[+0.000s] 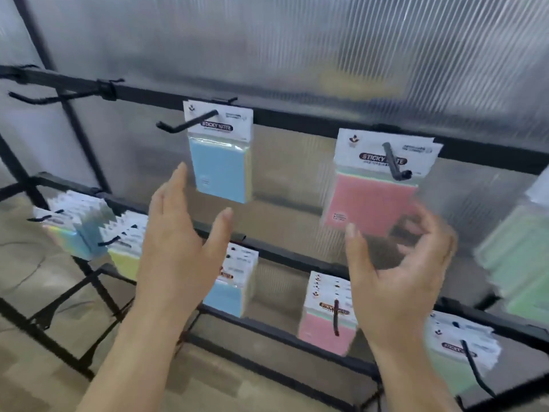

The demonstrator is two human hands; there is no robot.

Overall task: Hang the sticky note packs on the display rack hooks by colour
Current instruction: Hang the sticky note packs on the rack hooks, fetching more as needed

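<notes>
– Left hand [178, 242] is spread wide, fingers straight, holding nothing. It floats just under the blue pack [221, 168].
– And the right hand [398, 272]?
– Its fingers curl loosely, right by the bottom corner of the pink pack [374, 200]. It is blurry there, so I cannot tell if they touch. I see nothing pinched.
– Where is the pink pack?
– Up on the top bar of the rack [297, 121], hanging from a black hook [395, 163]. More pink ones [326, 325] hang on the row below it, so I think the colour is right.
– What is a good way to do this bit?
– I think you steady it softly from below. Then you slide it back toward the bar so it cannot slip off the tip. No tugging, or the paper hole may tear.
– Which way does it point?
– Its long side goes up and down. The white card is on top and the pink face looks at us. The bottom leans a little to the left.
</notes>
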